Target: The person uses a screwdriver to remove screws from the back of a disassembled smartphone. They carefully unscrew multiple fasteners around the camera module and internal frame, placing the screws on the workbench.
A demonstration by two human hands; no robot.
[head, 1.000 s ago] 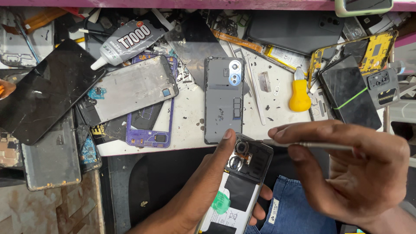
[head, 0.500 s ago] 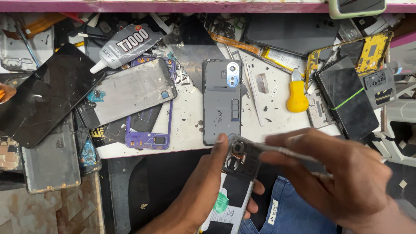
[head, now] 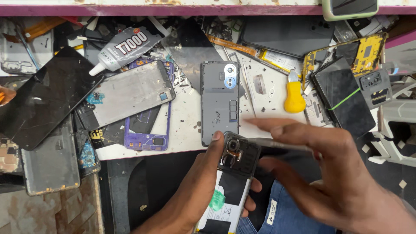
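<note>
Got the opened phone cradled in my left hand over my lap, right hand fingers pinching thin tweezers by the camera. Go slow, stay level. Grey back cover sits on the bench beyond.

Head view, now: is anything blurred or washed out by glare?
Head view: the right hand is motion-blurred, fingertips smeared, and the thin metal tool it holds is soft. The left hand and the opened phone stay sharp. Lighting is even and soft; only mild sheen on the dark glass panel, no blown-out glare.
</note>
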